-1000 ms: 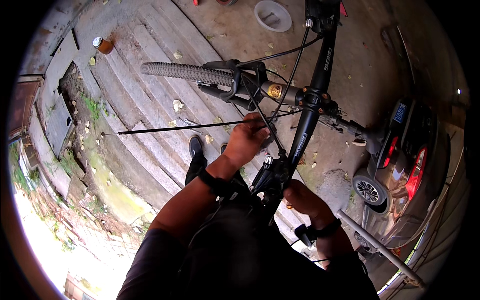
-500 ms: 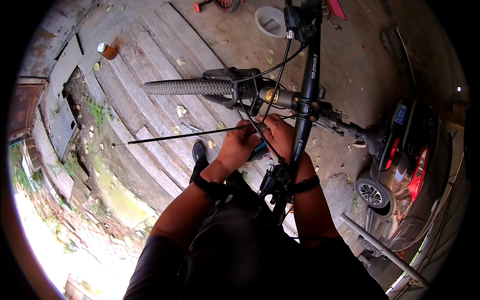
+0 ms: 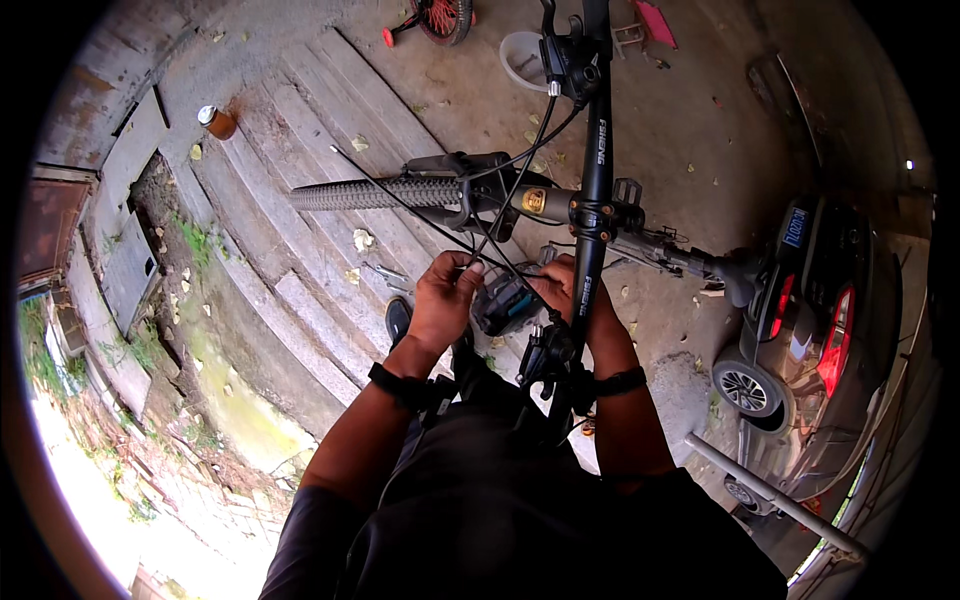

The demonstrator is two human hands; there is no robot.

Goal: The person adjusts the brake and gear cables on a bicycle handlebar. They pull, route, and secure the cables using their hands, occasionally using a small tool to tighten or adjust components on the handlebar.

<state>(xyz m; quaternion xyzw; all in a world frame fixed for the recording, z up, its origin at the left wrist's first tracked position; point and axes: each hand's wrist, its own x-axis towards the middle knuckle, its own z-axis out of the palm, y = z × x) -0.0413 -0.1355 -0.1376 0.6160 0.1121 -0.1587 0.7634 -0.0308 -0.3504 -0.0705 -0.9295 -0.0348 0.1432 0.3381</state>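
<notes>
Left hand [image 3: 445, 303] has thumb and forefinger pinched together on a loose black cable [image 3: 385, 190]; the cable runs forward and leftward from that grip, its long axis slanting across the front tyre [image 3: 335, 196], pale tip free beyond it. Left hand is the nearer one. Right hand [image 3: 562, 287] sits partly behind the handlebar [image 3: 593, 262], fingers bent near the crossing brake hoses; can't tell if it's clamped on anything. Dark case with a teal patch [image 3: 508, 302] shows below, between the hands. Versus half a second ago: hands have parted from nearly touching, and the cable has swung from almost level, pointing left, to this forward slant.
</notes>
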